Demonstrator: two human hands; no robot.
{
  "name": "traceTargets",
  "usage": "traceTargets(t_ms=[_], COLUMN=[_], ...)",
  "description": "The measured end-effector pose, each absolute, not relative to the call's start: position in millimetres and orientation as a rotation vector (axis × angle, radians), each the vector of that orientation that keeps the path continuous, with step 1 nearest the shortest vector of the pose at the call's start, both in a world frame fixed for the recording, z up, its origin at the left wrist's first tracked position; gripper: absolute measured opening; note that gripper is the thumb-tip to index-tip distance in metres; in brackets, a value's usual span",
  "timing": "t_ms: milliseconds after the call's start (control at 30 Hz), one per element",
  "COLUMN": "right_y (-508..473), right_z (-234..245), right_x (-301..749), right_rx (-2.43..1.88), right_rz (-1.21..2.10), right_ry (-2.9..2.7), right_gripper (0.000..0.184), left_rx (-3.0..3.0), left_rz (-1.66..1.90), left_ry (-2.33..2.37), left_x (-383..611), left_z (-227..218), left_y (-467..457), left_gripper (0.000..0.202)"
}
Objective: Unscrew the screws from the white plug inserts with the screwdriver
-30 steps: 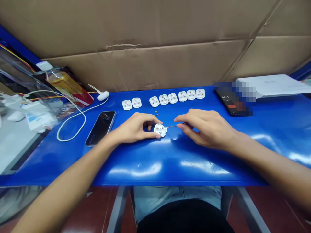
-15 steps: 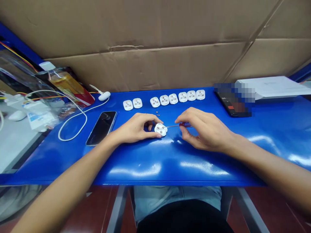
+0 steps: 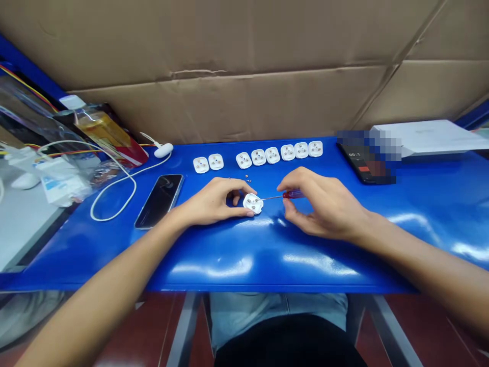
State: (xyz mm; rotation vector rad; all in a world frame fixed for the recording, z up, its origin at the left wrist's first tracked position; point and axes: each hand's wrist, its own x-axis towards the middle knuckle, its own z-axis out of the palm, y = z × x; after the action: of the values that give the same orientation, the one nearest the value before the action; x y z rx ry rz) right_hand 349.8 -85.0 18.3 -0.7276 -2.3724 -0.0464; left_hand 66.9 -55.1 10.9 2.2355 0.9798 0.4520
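My left hand [image 3: 223, 201] grips a small white plastic socket piece [image 3: 252, 203] with metal contacts in it, between thumb and fingers, just over the blue table. My right hand [image 3: 315, 201] is closed on the red handle of a screwdriver [image 3: 273, 197]. The thin shaft points left, and its tip meets the right edge of the white piece. Whether the tip sits in a screw is too small to tell. Just behind the piece lie a few tiny copper-coloured parts [image 3: 248, 179]. Similar white socket pieces [image 3: 272, 155] stand in a row farther back.
A phone [image 3: 159, 201] lies left of my left hand, beside a white cable [image 3: 133, 188]. A bottle [image 3: 107, 135] leans at the back left. At the right are a dark device with a lit screen [image 3: 361, 163] and a white box [image 3: 431, 136]. Cardboard [image 3: 244, 102] walls the back.
Almost nothing differs. The right hand and screwdriver handle have shifted very slightly, while the tip stays at the white piece. The left hand keeps its hold.
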Motion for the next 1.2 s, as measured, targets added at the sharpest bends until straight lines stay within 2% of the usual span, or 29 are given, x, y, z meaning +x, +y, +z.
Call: traceTargets(t_ms=[267, 367, 467, 600, 767, 967, 1200], right_y=[-85.6, -84.8, -85.9, -86.9, -85.9, -87.1, -85.9], right_z=[18.5, 17.0, 16.8, 17.2, 17.3, 20.8, 19.5], right_x=[351.6, 351.9, 351.1, 351.2, 351.4, 350.5, 350.9], right_rx=[-0.961, -0.861, -0.724, -0.770, -0.835, -0.779, -0.812], right_rz=[-0.058, -0.067, -0.015, 0.053, -0.005, 0.083, 0.040], right_ry=[-2.351, -2.372, -2.367, -2.346, -2.334, -2.340, -2.335], right_gripper=[0.023, 0.018, 0.022, 0.027, 0.017, 0.018, 0.015], left_rx=[2.241, 2.237, 2.248, 2.252, 2.247, 2.245, 2.249], left_rz=[0.452, 0.455, 0.451, 0.443, 0.449, 0.459, 0.464], left_ry=[0.978, 0.985, 0.987, 0.978, 0.976, 0.977, 0.975], left_x=[66.8, 66.9, 67.3, 67.8, 67.7, 67.2, 67.5], left_z=[11.3, 10.7, 10.6, 11.4, 11.6, 10.7, 10.6], left_y=[-55.0, -54.8, -54.8, -55.0, -55.2, -55.4, -55.4], left_gripper=[0.048, 0.049, 0.048, 0.048, 0.049, 0.048, 0.047])
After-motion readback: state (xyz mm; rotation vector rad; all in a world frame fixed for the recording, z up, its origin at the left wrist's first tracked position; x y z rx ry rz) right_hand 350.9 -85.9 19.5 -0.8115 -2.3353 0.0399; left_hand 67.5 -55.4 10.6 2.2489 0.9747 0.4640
